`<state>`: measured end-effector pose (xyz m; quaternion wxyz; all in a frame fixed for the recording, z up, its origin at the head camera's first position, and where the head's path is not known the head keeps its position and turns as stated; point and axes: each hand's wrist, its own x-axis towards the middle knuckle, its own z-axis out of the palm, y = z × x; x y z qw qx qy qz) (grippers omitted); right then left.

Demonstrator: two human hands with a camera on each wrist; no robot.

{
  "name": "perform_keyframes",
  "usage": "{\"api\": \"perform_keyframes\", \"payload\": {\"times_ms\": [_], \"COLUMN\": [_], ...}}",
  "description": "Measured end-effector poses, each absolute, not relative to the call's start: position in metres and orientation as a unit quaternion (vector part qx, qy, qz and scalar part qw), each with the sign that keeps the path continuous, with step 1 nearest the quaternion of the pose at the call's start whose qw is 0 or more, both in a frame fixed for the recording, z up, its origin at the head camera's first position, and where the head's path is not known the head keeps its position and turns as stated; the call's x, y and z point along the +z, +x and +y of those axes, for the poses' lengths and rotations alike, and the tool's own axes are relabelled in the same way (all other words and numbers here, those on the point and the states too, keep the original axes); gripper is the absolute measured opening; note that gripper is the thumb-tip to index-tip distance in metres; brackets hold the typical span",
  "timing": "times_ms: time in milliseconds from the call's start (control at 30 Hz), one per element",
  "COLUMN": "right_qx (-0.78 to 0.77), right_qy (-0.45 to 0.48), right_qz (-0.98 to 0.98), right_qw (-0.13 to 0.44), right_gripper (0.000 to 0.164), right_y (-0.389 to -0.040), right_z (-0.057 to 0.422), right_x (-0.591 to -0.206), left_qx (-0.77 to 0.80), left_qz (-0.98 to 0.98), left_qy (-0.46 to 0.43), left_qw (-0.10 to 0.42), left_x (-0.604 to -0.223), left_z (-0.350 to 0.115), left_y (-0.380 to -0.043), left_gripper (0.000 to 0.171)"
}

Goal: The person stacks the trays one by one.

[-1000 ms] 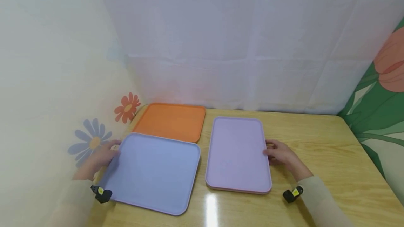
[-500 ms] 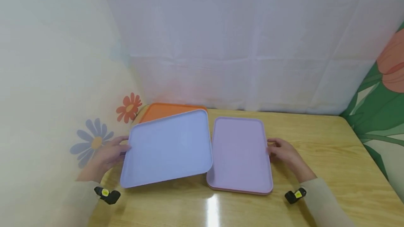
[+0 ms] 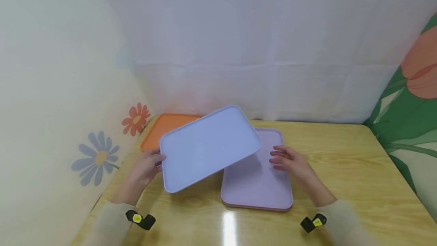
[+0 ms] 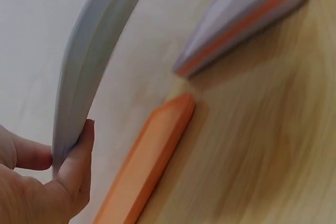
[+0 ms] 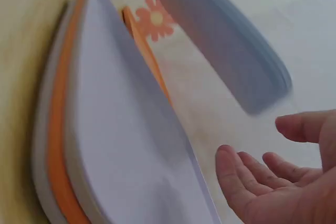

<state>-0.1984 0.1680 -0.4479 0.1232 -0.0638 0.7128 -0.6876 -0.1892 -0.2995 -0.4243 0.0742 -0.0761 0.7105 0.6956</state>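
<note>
A light blue rectangular tray [image 3: 208, 147] is held up and tilted, its right end higher, by my left hand [image 3: 145, 170], which pinches its left edge between thumb and fingers. In the left wrist view the thumb and fingers [image 4: 76, 174] grip the blue tray [image 4: 97, 45] edge-on. My right hand [image 3: 290, 162] hovers over the right edge of the lilac tray [image 3: 259, 185], fingers spread and holding nothing. That lilac tray tops a stack; the right wrist view shows an orange tray [image 5: 60, 150] sandwiched below it. The blue tray's right corner overlaps the lilac tray in the head view.
An orange tray [image 3: 160, 130] lies at the back left of the wooden table [image 3: 358, 170], partly hidden behind the blue tray. A flowered wall [image 3: 99, 158] borders the left side, and a white cloth [image 3: 205, 48] hangs along the back edge.
The blue tray has been lifted off the table, tilted, and moved right toward the lilac stack in my left hand. My right hand has left the stack's side and risen over its edge.
</note>
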Motion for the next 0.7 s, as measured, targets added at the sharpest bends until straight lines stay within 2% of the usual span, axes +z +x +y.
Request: {"api": "perform_keyframes", "payload": {"times_ms": [133,300,467,700], "right_qx": [-0.743,-0.805,-0.839,-0.861], "right_qy": [-0.049,-0.011,0.033,0.075], "right_qz": [0.654,0.581,0.534,0.502], "right_qw": [0.135,0.123,0.098,0.047], "right_gripper": [0.054,0.051,0.047,0.055], "right_y": [-0.189,-0.177,-0.171,-0.173], "right_z": [0.147,0.123,0.105,0.092], "right_x": [-0.449,-0.448,-0.445,-0.440], "left_qx": [0.736,0.765,0.773,0.782], "left_qz": [0.670,0.638,0.628,0.616], "left_qy": [-0.066,-0.064,-0.080,-0.096], "left_qw": [0.066,0.058,0.043,0.022], "left_x": [-0.424,-0.423,-0.425,-0.431], "left_z": [-0.272,-0.242,-0.222,-0.198], "left_y": [-0.188,-0.187,-0.187,-0.184], "left_gripper": [0.056,0.054,0.057,0.058]}}
